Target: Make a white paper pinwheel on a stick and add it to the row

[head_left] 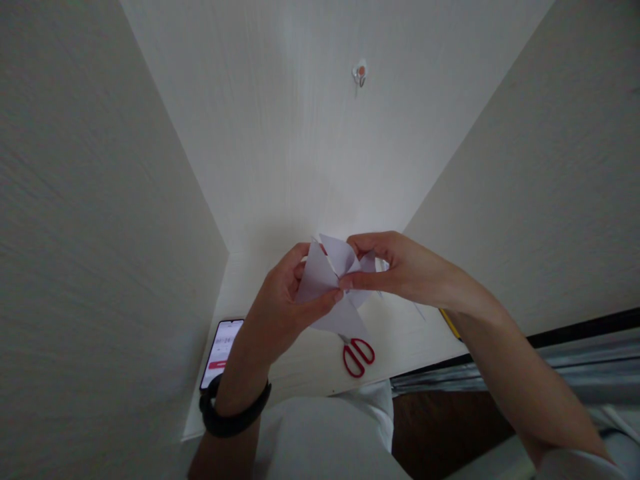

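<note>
Paper (327,283), one white folded sheet with several creased flaps, is held in the air between both hands, above the white desk (280,267) and just above the scissors. The left hand (283,303) grips the paper's left side, its thumb pressed along the lower edge and its fingers curled behind the sheet. The right hand (400,267) pinches the paper's upper right flaps, thumb in front and fingers wrapped over the top. Both hands are closed narrowly on the one sheet, and they nearly meet at its middle.

One black band (233,417) circles the left wrist, below and left of the paper. One pair of red-handled scissors (357,355) lies flat on the desk, directly below the paper. One phone (221,345) with a lit screen lies on the desk to the lower left of the paper, beside the left forearm. One yellow object (450,323), thin and partly hidden behind the right forearm, lies to the paper's lower right; what it is cannot be told. One small hook (360,72) sits on the wall well above the paper.
</note>
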{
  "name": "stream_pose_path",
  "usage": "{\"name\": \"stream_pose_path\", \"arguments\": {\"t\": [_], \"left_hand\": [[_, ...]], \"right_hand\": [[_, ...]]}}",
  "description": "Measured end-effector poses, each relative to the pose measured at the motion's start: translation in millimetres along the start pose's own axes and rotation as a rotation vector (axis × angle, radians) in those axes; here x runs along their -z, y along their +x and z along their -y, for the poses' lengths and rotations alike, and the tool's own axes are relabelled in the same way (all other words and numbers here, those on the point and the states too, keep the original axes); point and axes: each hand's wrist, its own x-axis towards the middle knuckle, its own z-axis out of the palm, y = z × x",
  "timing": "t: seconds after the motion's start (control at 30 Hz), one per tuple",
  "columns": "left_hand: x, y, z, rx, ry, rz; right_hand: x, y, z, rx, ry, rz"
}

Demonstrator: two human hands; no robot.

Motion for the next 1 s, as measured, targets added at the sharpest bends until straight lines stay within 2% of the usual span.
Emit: {"name": "stream_pose_path", "arguments": {"t": [0.37, 0.67, 0.83, 1.0], "left_hand": [[-0.3, 0, -2, 0.014, -0.071, 0.039], [-1.1, 0, 5, -0.098, 0.147, -0.04], [-5.3, 0, 4, -0.129, 0.197, -0.113], [-6.3, 3, 4, -0.158, 0.094, -0.158]], "right_hand": [[-1, -2, 7, -0.009, -0.036, -0.008], [-2, -2, 4, 0.0, -0.009, -0.027], [-2, -9, -4, 0.03, 0.164, -0.084], [-9, -18, -19, 0.016, 0.528, -0.277]]}}
